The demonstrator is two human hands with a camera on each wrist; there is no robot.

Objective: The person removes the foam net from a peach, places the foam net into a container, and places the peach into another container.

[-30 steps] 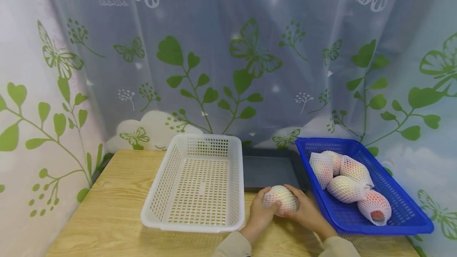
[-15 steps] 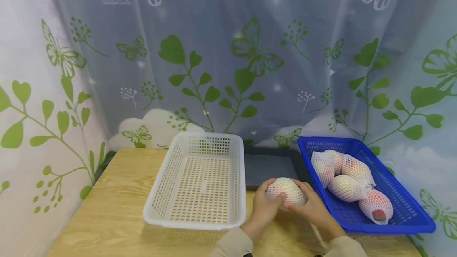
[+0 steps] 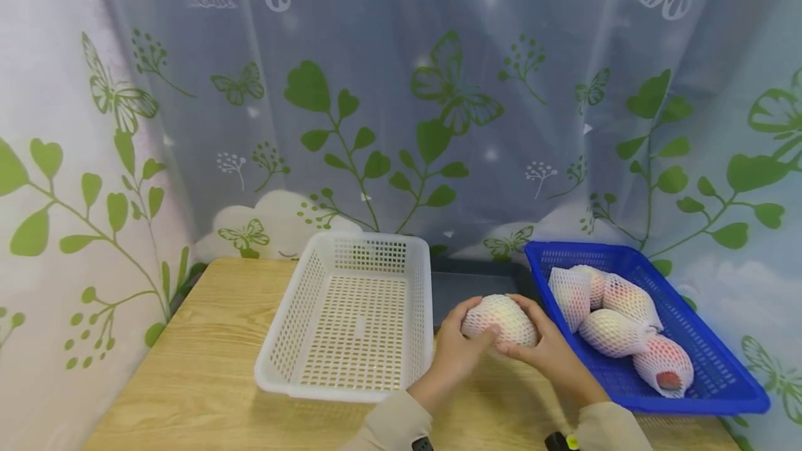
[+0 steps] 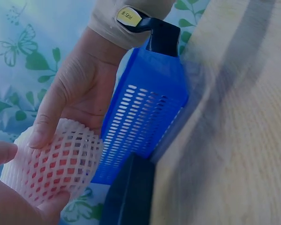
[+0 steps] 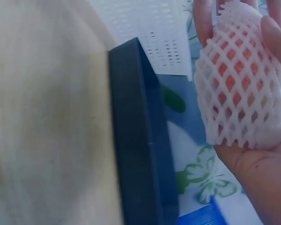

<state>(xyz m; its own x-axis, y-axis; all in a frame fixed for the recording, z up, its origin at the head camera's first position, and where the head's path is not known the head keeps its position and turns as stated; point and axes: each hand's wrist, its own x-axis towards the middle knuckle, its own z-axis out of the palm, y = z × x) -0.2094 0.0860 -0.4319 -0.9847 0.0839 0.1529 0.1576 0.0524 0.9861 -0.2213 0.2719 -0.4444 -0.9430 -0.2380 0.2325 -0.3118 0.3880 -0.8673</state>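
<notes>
A round reddish fruit in a white foam net [image 3: 504,319] is held up between both hands, above the front edge of the dark tray. My left hand [image 3: 460,343] grips it from the left, thumb across the near side. From the right, my right hand [image 3: 548,346] grips the same fruit, fingers round its far side. In the left wrist view the netted fruit [image 4: 58,161] shows red through the mesh; in the right wrist view the foam net [image 5: 241,84] covers most of it. The kind of fruit cannot be made out.
A white plastic basket [image 3: 269,367] stands left of the hands on the wooden table [image 3: 182,367]. The shallow dark tray [image 3: 454,287] lies behind them. At the right, a blue basket [image 3: 720,367] holds several netted fruits [image 3: 610,333]. A patterned curtain hangs behind.
Both hands have lifted the netted fruit a little higher and away from the body, and turned it slightly. The head view has shifted slightly. Baskets and tray stay in place.
</notes>
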